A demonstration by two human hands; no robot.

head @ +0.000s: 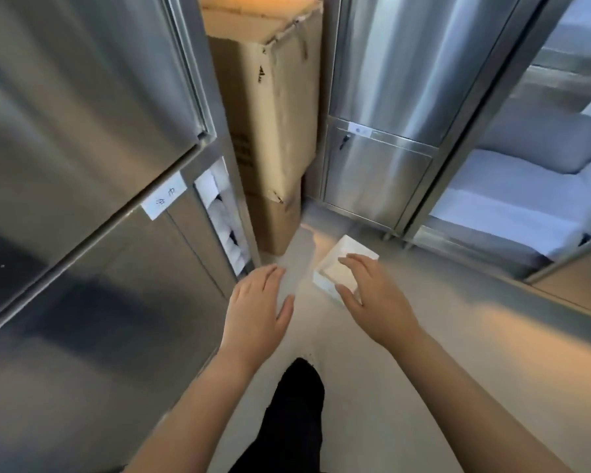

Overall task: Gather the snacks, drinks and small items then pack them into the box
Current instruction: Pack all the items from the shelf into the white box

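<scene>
- Box [331, 268]: white, open-topped, on the floor [372, 370] in front of me.
- My right hand [372, 291] is spread wide over it, thumb by the near edge, gripping nothing; I cannot tell if it touches.
- My left hand [256, 302] is flat and empty, just beside the box.
- Stacked cartons [270, 114] stand beyond, between steel cabinets [82, 165].

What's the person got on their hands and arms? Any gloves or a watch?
No gloves! The left hand and right hand are bare. The left forearm and right forearm are bare too, with no sleeves in view. No watch, bracelet or ring shows, though the picture is a bit blurry. The only clothing seen is a black trouser leg.
</scene>
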